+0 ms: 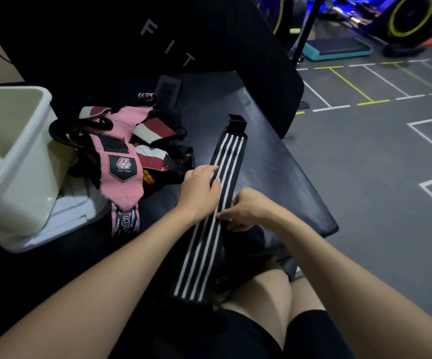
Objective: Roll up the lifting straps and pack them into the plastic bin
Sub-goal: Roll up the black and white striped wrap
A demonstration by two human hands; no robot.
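Right-hand grip point(246, 209) pinches the near-right edge of the black strap with white stripes point(226, 161), fingers curled onto the fabric; left hand point(199, 189) lies flat on the strap, fingers straight, pressing it to the counter point(274, 156); so the left hand has no grip closed, it only holds the strap down; strap runs long and flat from a black tab end point(237, 123) at the far side, under both hands, and drapes off the counter edge onto the lap; step in hand looks like smoothing and straightening before the roll, no coil started yet as far as shown; next move calls for picking one end, probably the near one, folding it tight and rolling along the length with even tension so the stripes stay aligned; strap is woven elastic-looking webbing, flat, matte, four thin white lines lengthwise; the tab looks stiffer, maybe hook-and-loop, cannot tell; pile of other wraps point(121, 151) lies loose and unrolled just left of the strap, pink frayed-edge fabric with a black logo patch, red-and-white pieces, dark bits tangled under; plastic bin point(15, 156) stands at far left on the counter, white, rigid, smooth, rectangular, open top; what little of its inside shows holds no straps; counter surface dark, padded-looking, slight sheen.
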